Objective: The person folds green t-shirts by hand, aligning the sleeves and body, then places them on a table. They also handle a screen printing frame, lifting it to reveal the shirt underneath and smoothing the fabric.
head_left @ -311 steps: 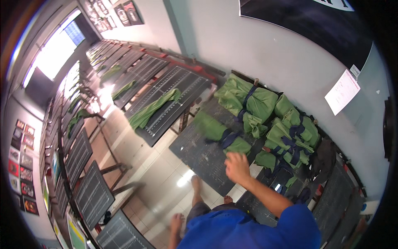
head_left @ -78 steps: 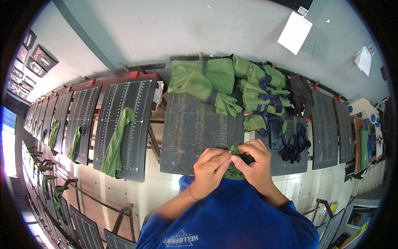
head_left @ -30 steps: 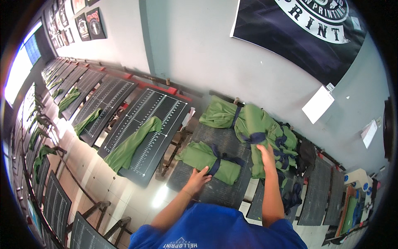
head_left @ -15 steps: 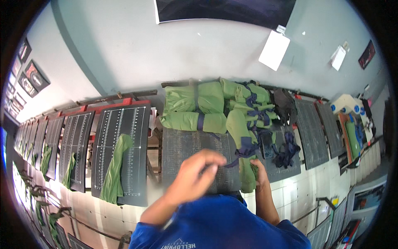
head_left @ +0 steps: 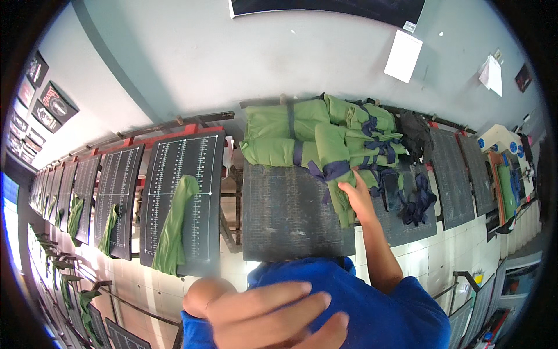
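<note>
The board (head_left: 285, 221) shows dark surface from the green bundles (head_left: 270, 152) to its near edge, by the blue shirt (head_left: 386, 308). At its left, tiled floor (head_left: 233, 264) parts it from the next board (head_left: 203, 232); at its right, a narrower gap parts it from one bearing a phone (head_left: 393, 194) and navy straps (head_left: 419, 200). The roll (head_left: 332, 144), green with a navy tie, is along the board's right edge, its near end short of the near edge; whether it rests or is lifted, I cannot tell. The right hand (head_left: 360, 198) holds its right side, thumb on the cloth, other fingers mostly hidden. The left hand (head_left: 270, 317), blurred, is well apart from the roll, fingers loosely spread before the shirt
</note>
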Tool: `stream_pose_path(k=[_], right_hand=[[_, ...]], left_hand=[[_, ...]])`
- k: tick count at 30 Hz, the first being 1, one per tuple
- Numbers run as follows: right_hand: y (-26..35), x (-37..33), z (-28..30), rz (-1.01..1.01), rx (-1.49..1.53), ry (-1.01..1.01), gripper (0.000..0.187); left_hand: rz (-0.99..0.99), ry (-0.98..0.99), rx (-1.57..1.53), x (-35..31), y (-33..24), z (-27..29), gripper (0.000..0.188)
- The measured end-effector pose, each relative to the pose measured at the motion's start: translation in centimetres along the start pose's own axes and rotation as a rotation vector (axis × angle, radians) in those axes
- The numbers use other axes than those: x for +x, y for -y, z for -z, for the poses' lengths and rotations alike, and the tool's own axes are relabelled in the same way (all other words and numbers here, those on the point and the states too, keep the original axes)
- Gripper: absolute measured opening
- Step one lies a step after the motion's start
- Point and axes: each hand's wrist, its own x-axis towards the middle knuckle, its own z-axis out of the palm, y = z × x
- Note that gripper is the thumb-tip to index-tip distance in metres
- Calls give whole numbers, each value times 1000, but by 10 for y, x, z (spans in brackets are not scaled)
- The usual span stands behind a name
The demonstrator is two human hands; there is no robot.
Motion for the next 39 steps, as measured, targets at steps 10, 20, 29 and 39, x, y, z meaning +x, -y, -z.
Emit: stream_pose_path(k=[10, 20, 29, 39], right_hand=[[-9, 3, 0, -7, -958, 226, 64], [-44, -94, -10, 91, -736, 451, 50], [-54, -67, -35, 281, -727, 265, 37], [-31, -68, -39, 196, -756, 590, 33]], left_hand=[[834, 662, -325, -183, 156, -100, 20], [1674, 300, -857, -315, 175, -158, 49], [1827, 45, -907, -295, 161, -159, 61], [1827, -460, -990, -303, 150, -176, 35]])
